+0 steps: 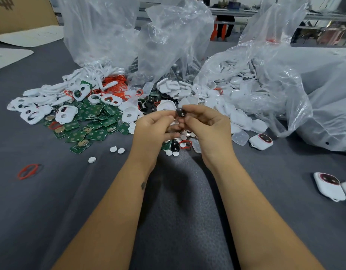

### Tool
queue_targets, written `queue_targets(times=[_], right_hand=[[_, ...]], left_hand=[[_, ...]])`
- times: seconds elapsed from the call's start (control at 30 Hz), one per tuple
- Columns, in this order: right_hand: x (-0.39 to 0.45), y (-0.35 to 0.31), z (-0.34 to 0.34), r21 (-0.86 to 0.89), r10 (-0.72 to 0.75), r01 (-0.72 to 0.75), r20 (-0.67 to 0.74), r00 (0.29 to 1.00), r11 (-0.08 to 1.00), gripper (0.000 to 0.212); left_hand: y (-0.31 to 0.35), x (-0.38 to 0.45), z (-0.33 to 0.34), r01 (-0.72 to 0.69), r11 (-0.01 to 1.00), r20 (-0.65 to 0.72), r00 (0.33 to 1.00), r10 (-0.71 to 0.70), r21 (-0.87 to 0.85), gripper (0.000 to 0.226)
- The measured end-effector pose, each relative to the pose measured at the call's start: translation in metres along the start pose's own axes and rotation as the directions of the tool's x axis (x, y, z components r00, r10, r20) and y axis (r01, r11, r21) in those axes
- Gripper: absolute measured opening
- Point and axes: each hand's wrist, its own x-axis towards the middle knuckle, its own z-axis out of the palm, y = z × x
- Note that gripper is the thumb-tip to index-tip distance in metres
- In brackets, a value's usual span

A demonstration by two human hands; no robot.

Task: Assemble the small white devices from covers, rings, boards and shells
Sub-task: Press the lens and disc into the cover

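Observation:
My left hand point(154, 127) and my right hand point(205, 123) meet above the grey table, fingers curled. Together they pinch a small black cover piece point(180, 113) between their fingertips. Behind them lie heaps of parts: green boards point(94, 121), white shells with holes point(67, 114), red rings point(119, 86) and white covers point(217, 98). Below my hands sit a loose red ring point(184, 144) and another black piece point(175, 146). Finished white devices lie at the right point(261, 141) and far right point(329, 186).
Large clear plastic bags point(168, 39) stand behind the heaps, one at the right holding white parts point(285, 84). A red ring point(29, 171) and small white discs point(117, 150) lie loose on the grey cloth point(51, 201). Cardboard point(22, 12) stands at the back left.

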Motion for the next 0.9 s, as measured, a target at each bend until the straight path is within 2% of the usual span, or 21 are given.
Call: queue_targets(times=[0.1, 0.2, 0.3, 0.4, 0.53, 0.6, 0.73, 0.83, 0.9], right_hand=[[0.0, 0.0, 0.001, 0.011, 0.034, -0.034, 0.0, 0.999, 0.999, 0.028], [-0.002, 0.001, 0.002, -0.026, 0.005, -0.005, -0.012, 1.0, 1.0, 0.024], [-0.001, 0.001, 0.001, -0.017, -0.009, 0.009, -0.006, 1.0, 1.0, 0.028], [0.0, 0.001, 0.0, 0.068, 0.028, -0.03, 0.03, 0.999, 0.997, 0.035], [0.001, 0.003, 0.0, 0.079, 0.067, -0.071, 0.041, 0.997, 0.994, 0.031], [0.001, 0.003, 0.0, 0.083, 0.092, -0.096, 0.042, 0.995, 0.992, 0.031], [0.001, 0.002, -0.001, 0.146, 0.146, -0.152, 0.054, 0.988, 0.978, 0.025], [0.001, 0.002, 0.001, 0.182, 0.146, -0.15, 0.037, 0.989, 0.972, 0.021], [0.001, 0.001, 0.001, 0.147, 0.107, -0.108, 0.018, 0.994, 0.983, 0.023]], left_hand=[[-0.001, 0.001, 0.0, 0.01, 1.0, -0.015, 1.0, -0.011, -0.029, 0.018], [-0.004, 0.003, -0.001, -0.026, 0.999, -0.054, 0.998, 0.027, 0.024, 0.017], [-0.007, 0.004, -0.004, -0.06, 0.998, -0.107, 0.992, 0.06, 0.008, 0.018], [-0.008, 0.006, -0.007, -0.094, 0.995, -0.133, 0.987, 0.09, -0.029, 0.033], [-0.012, 0.008, -0.009, -0.095, 0.995, -0.112, 0.989, 0.093, -0.008, 0.049], [-0.012, 0.009, -0.009, -0.07, 0.997, -0.13, 0.989, 0.072, 0.022, 0.044], [-0.008, 0.009, -0.007, -0.023, 0.998, -0.111, 0.993, 0.03, 0.061, 0.017], [-0.006, 0.008, -0.006, 0.004, 0.998, -0.112, 0.994, 0.004, 0.064, 0.016], [-0.005, 0.008, -0.005, 0.025, 0.997, -0.119, 0.993, -0.017, 0.068, 0.018]])
